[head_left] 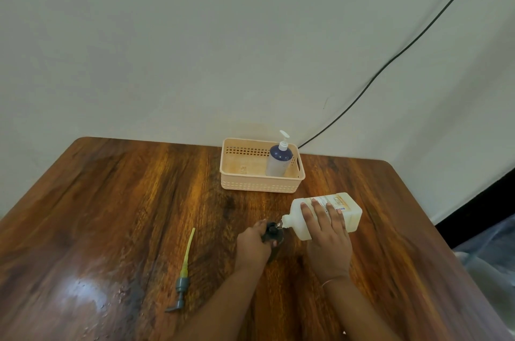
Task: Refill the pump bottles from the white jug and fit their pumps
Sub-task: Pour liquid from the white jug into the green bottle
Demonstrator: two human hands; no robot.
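The wooden tabletop carries everything. At about one o'clock from the hands sits a peach basket, with a blue pump bottle standing upright in its right half, pump already on.

Next down in size is the white jug, tipped nearly flat with its neck pointing toward nine o'clock, spout right at the mouth of the dark bottle. The right hand lies over the jug's body, its grip wrapped firmly round the broad middle. That looks the right place: a jug with liquid in it is probably fairly heavy and its weight shifts as it empties, and smooth plastic may turn slippery if soap runs down it.

The left hand has its grip closed round the dark bottle's shoulder, holding it upright on the tabletop. Small and light, it would likely tip if nudged by the spout, so a hold near the neck suits it.

Smallest, at nine o'clock from the dark bottle and well apart, lies the loose grey pump with its yellowish tube; that tube looks thin and bendy, so take it by the collar.
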